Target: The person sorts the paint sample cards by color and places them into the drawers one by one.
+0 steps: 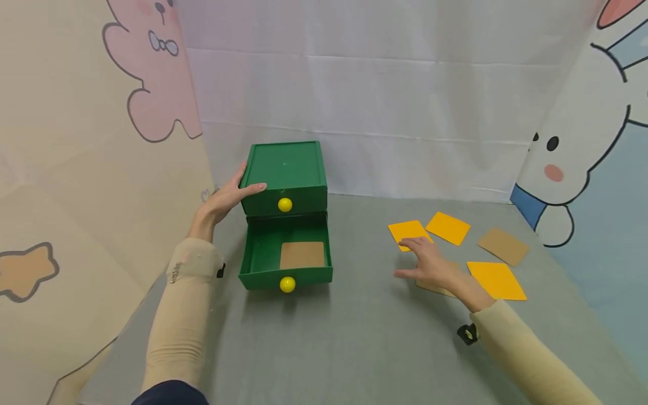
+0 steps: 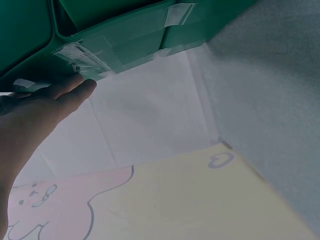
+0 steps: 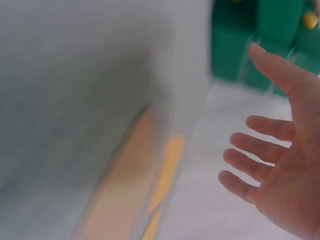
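Observation:
A green two-drawer box (image 1: 286, 163) has yellow knobs; its lower drawer (image 1: 260, 250) is pulled out with a tan card (image 1: 302, 255) lying inside. My left hand (image 1: 228, 194) rests against the box's left side, its thumb reaching over the front top edge. In the left wrist view its straight fingers (image 2: 75, 95) touch the taped green wall. Over the cards on the right, my right hand (image 1: 430, 264) is spread with nothing in it. Beneath it, a tan card (image 1: 436, 289) is mostly hidden, and its fingertips overlap a yellow card (image 1: 407, 232).
Other cards lie on the grey table (image 1: 364, 337): a yellow one (image 1: 448, 228) at the back, a tan one (image 1: 503, 246) at far right and a yellow one (image 1: 497, 281) beside the right wrist. A white cloth wall (image 1: 405, 112) stands behind, with cartoon-printed sheets on both sides.

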Tool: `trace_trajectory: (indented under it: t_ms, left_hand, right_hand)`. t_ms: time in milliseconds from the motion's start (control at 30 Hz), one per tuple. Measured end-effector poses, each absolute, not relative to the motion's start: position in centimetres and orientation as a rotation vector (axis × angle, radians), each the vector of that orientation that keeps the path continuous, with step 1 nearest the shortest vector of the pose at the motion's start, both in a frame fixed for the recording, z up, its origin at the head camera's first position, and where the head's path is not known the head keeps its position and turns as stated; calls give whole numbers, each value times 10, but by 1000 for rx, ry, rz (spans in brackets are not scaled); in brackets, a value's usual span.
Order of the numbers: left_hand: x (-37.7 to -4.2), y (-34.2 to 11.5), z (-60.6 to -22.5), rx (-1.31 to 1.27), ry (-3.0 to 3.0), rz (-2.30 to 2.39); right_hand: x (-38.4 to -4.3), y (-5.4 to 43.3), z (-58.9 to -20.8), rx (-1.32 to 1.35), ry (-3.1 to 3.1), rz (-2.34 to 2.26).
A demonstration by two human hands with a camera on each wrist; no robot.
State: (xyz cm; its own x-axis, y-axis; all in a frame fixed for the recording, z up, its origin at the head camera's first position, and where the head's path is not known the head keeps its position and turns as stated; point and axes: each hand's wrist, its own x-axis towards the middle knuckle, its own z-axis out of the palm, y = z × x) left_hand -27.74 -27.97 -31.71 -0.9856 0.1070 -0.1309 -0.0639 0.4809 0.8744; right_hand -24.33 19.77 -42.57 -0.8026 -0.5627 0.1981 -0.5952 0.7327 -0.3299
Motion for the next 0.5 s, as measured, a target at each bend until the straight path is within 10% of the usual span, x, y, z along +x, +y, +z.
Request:
trace_trajectory:
  t_ms: [500]
  left_hand:
    - [-273,-279,-314,29,2569,1496]
  right_hand:
    - [-246,278,-455,789,-3068,443]
